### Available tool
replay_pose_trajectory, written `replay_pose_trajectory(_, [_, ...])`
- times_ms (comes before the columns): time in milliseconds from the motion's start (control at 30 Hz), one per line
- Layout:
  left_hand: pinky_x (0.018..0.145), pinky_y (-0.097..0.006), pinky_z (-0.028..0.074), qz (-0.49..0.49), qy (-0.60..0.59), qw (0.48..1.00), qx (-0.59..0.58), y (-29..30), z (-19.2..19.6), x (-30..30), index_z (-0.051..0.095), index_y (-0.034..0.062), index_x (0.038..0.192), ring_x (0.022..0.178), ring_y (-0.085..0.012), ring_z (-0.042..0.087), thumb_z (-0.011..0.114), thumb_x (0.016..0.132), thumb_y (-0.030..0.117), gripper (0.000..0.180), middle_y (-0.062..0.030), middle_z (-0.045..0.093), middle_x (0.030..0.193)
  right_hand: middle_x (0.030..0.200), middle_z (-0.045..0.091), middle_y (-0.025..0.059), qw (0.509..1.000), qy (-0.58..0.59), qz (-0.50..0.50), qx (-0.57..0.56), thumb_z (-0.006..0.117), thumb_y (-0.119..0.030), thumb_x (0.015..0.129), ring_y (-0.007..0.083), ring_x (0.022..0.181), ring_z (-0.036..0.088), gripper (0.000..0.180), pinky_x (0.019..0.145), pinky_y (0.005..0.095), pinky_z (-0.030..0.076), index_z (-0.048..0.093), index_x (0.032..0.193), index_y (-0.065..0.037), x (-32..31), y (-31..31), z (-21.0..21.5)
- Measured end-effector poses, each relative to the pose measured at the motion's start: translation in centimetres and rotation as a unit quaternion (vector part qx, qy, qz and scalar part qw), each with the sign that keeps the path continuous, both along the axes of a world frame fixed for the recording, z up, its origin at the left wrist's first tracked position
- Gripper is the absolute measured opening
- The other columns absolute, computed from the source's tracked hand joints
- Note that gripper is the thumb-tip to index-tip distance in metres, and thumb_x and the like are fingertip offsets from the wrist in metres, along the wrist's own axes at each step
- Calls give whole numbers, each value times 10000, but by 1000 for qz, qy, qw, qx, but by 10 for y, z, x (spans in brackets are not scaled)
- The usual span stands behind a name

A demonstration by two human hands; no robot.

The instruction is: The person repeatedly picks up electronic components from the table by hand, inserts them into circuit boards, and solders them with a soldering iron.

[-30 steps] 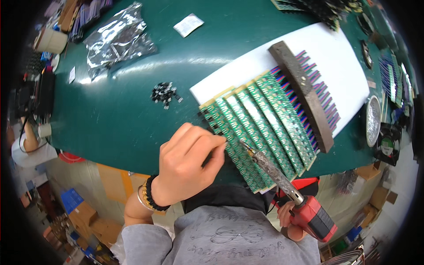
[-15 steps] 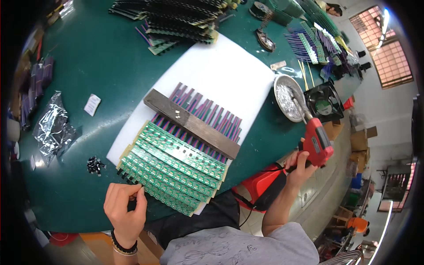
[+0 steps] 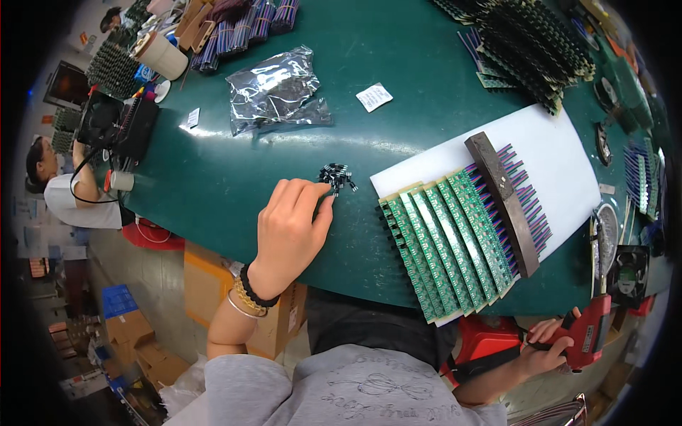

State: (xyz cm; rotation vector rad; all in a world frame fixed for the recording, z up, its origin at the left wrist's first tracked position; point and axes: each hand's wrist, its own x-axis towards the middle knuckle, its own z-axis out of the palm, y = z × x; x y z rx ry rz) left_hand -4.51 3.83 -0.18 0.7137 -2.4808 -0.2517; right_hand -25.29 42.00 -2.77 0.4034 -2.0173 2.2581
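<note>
At the left edge of a small pile of black components with metal legs (image 3: pixel 337 176), my left hand (image 3: pixel 291 231) pinches one between thumb and forefinger; the part is mostly hidden by the fingertips. My right hand (image 3: pixel 550 348) wraps round the grip of a red pistol-shaped soldering gun (image 3: pixel 591 334) at the lower right. Its metal tip points up beside a silver dish (image 3: pixel 607 231). Between my hands, overlapping rows of green circuit boards (image 3: pixel 444 245) lie on a white foam sheet (image 3: pixel 568 160). Black parts line their left edge. A dark bar (image 3: pixel 503 202) lies across their coloured wires.
A clear plastic bag (image 3: pixel 273 92) and a white label (image 3: pixel 374 97) lie beyond the pile. Stacked black-edged boards (image 3: pixel 533 50) stand at the far right. A black fan (image 3: pixel 631 273) is near the dish. At left, another person (image 3: pixel 78 188) sits by the table.
My left hand has left the boards' edge for the pile of black components. The view has swung left. The red soldering gun's tip has come away from inside the dish to its near side.
</note>
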Motion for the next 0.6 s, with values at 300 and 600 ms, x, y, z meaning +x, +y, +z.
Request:
replay_pose_trajectory(300, [642,-379,534,31,-57,995,-71,6,-11,-13,670,25,897,804,-274,601,774,826,67,133,-99,592,852,589,453,0,998,10,55,2,584,-650,981,115,448,440,881,485,266,412,397,1419,91,23,-17,3])
replay_pose_trajectory(600, [620,-372,504,-33,23,999,-11,10,0,-1,660,24,859,731,-261,599,772,762,-50,166,-79,614,804,553,450,30,975,-72,181,-105,649,-379,1000,142,417,423,666,460,311,425,391,1417,72,64,-53,14])
